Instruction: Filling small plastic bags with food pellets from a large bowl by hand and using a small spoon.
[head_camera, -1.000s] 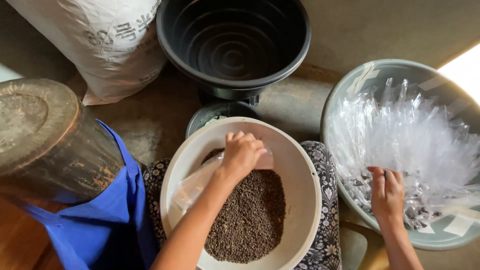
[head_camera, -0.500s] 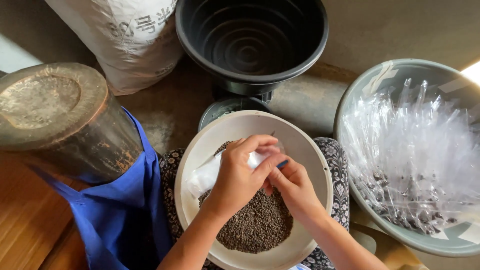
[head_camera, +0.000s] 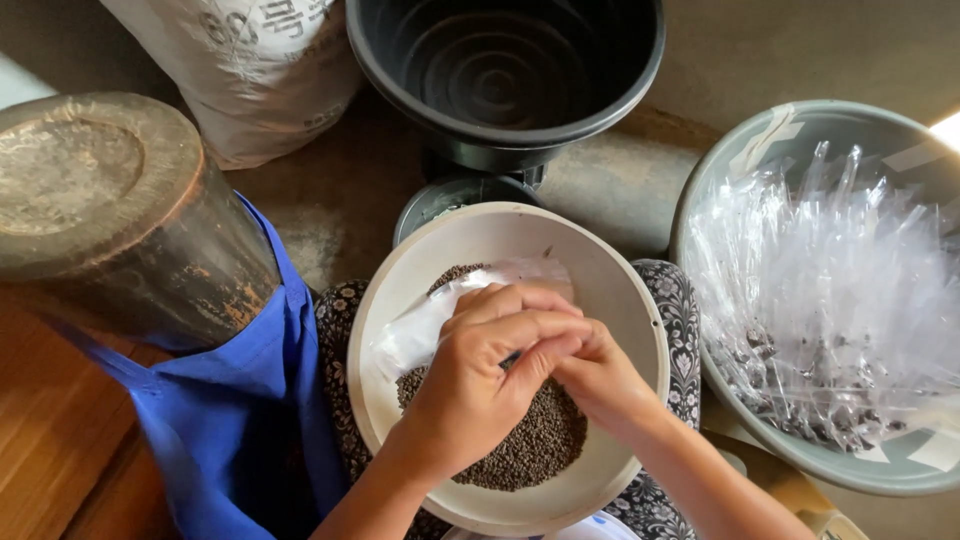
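A cream bowl (head_camera: 600, 270) on my lap holds a heap of small dark pellets (head_camera: 535, 450). Both hands meet above it. My left hand (head_camera: 490, 375) grips a small clear plastic bag (head_camera: 425, 330) that lies against the bowl's left inner wall. My right hand (head_camera: 595, 375) presses against the left, its fingers pinching at the same bag near its mouth. What lies between the fingertips is hidden by the left hand.
A grey basin (head_camera: 770, 140) at the right is full of clear plastic bags (head_camera: 830, 290). A black tub (head_camera: 505, 70) stands beyond the bowl. At the left are a worn wooden cylinder (head_camera: 110, 220), blue cloth (head_camera: 240, 420) and a white sack (head_camera: 250, 70).
My right hand left the grey basin and came across to the bowl, joining my left hand on the bag. The view has shifted slightly left.
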